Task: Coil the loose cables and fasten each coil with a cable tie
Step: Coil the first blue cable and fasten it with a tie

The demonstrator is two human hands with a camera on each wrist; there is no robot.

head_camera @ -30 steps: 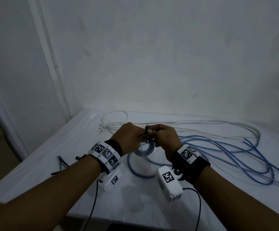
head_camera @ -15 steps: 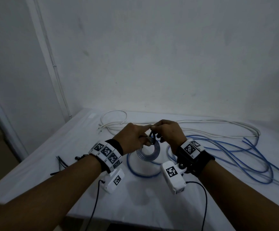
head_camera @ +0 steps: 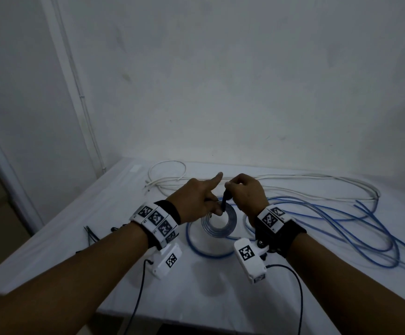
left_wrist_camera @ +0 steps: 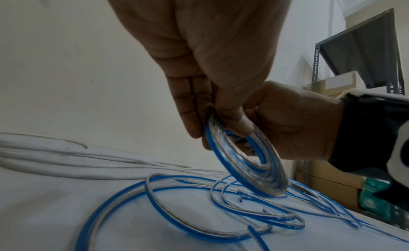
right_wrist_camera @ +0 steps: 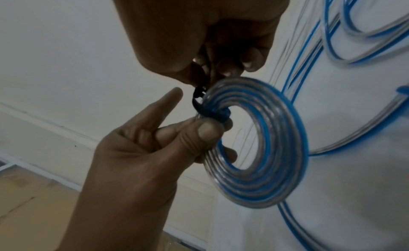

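Observation:
A flat coil of blue and clear cable (head_camera: 219, 222) (right_wrist_camera: 256, 142) (left_wrist_camera: 245, 162) hangs above the white table (head_camera: 196, 286). My left hand (head_camera: 197, 201) (right_wrist_camera: 155, 142) pinches the coil's rim between thumb and fingers, index finger pointing up. A black cable tie (head_camera: 224, 201) (right_wrist_camera: 200, 104) wraps over the coil's rim. My right hand (head_camera: 245, 193) (right_wrist_camera: 221, 50) pinches the tie's upper end just above the coil. The rest of the blue cable (head_camera: 341, 226) trails loose to the right.
A long white cable (head_camera: 281, 182) lies in loose loops along the back of the table. Spare black cable ties (head_camera: 90, 234) lie near the left edge. Shelving with boxes (left_wrist_camera: 354, 79) stands beyond the table in the left wrist view.
The coil has tilted to face me and dropped a little. My left index finger has straightened upward, and my right hand has drawn the tie up over the coil's rim.

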